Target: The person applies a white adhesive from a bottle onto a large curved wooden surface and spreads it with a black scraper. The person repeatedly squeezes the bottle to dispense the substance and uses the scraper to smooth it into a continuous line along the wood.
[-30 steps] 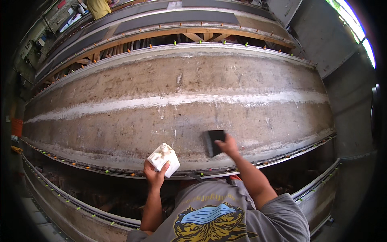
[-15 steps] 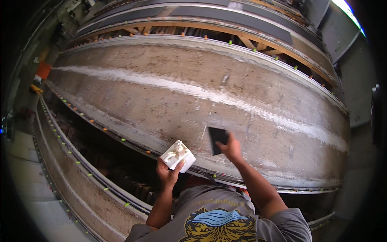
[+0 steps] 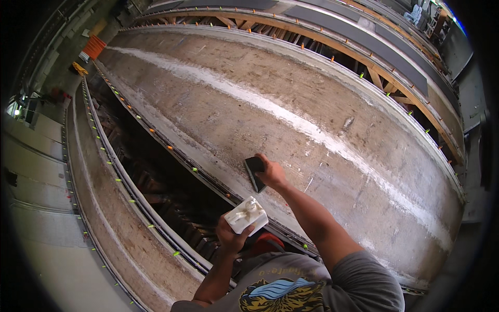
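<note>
My left hand (image 3: 232, 236) is closed around a small white square tub (image 3: 247, 222) with lumpy, creamy white paste in it. It is held over the near edge of a long, stained brown-grey slab surface (image 3: 218, 117). In my right hand (image 3: 271, 172) is a flat black rectangular spreader (image 3: 253, 175) with a pale edge. Fingers and thumb grip its right side, and it lies tilted at or just above the slab, beyond the tub. Whether its edge touches the slab I cannot tell.
A broad white strip (image 3: 280, 113) runs lengthwise along the slab. Green and orange clips (image 3: 195, 169) line its edges. Nearer left, beyond a dark gap, lies a second long bed (image 3: 112, 229). Wooden framing (image 3: 374, 77) stands behind the far edge; an orange barrier (image 3: 94, 47) is at far left.
The view has turned, so the slab slants more steeply. My right hand has moved the spreader leftward along the slab. The tub stays in my left hand.
</note>
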The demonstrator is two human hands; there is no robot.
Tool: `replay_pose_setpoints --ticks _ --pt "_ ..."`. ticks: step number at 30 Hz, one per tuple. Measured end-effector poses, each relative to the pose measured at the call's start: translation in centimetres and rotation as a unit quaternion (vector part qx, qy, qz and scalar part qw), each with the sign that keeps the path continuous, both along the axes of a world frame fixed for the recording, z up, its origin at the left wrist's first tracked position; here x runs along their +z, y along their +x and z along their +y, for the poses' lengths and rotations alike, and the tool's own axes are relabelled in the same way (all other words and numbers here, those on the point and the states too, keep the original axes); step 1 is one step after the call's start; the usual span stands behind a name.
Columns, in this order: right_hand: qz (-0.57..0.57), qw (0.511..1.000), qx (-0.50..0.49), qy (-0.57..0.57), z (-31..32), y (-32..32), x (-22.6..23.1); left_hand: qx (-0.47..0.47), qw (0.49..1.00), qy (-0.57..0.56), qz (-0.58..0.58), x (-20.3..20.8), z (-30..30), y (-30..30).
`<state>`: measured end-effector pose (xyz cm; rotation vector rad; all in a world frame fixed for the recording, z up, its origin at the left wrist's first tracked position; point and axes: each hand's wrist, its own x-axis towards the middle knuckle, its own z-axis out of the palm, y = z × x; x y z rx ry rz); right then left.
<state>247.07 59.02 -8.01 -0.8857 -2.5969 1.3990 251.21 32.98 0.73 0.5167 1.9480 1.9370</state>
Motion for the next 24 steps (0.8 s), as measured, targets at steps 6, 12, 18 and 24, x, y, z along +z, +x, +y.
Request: replay_pose_setpoints --ticks 6,12,18,24 --pt "0.060 0.963 -0.255 -0.057 8.2 13.6 -2.2 -0.055 0.998 -0.008 -0.005 -1.3 1.5 -1.5" --pt "-0.032 0.889 -0.441 0.123 13.4 32.9 -0.5 -0.106 0.994 -0.008 0.025 -3.0 3.3 -3.2" --pt "0.065 0.947 -0.314 0.031 9.5 17.2 0.3 -0.133 0.991 0.001 0.002 -2.9 6.3 -2.7" --pt "0.048 0.939 -0.337 0.048 14.1 18.1 -3.2 -0.176 0.984 -0.002 0.019 -1.6 8.0 -0.6"
